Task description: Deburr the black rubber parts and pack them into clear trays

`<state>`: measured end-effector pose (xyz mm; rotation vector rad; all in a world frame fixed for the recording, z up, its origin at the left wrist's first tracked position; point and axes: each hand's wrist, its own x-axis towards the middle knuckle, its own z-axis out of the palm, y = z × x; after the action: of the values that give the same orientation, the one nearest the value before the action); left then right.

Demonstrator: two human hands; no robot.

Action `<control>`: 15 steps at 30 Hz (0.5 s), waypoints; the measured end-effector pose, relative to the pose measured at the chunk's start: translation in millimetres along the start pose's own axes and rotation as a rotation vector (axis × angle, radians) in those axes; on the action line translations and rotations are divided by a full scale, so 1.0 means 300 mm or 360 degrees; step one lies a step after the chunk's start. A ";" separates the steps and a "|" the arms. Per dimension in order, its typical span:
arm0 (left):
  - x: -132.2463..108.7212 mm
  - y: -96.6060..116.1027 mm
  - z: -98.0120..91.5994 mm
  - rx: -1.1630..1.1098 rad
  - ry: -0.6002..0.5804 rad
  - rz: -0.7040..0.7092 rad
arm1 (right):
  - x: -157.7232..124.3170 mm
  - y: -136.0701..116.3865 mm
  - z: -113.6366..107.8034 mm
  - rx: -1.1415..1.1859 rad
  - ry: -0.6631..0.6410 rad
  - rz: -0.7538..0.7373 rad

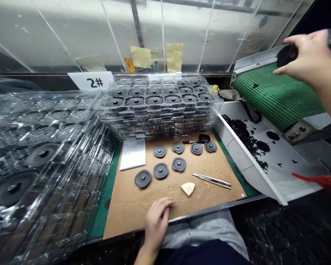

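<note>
Over the green conveyor belt (276,94) at the upper right, my right hand (310,59) grips a black rubber disc (287,55) by its edges, between thumb and fingers. My left hand (157,220) rests at the front edge of the cardboard sheet (127,213), its fingers loosely bent with nothing visible in them. Several dark grey round rubber parts with a centre knob, such as this rubber disc (142,179), lie spread on the cardboard. Nearby are a pale wedge-shaped piece (188,188) and a utility knife (212,181).
Stacked clear plastic trays (160,119) holding dark discs stand behind the cardboard, with another tray stack (71,184) at left. A white bin (245,173) with black scraps sits below the belt. A paper sheet (132,154) and a "2#" sign (91,81) are also there.
</note>
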<state>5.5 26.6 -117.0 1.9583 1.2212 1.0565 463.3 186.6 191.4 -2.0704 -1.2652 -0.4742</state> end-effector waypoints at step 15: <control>-0.042 0.247 0.006 -0.0324 -0.0700 0.0325 | -1.363 -0.210 0.053 0.1893 -0.2114 0.0802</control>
<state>36.5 -14.8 -62.3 2.0402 0.6629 0.7513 216.2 -46.4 -45.2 -1.3256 -1.0277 1.7071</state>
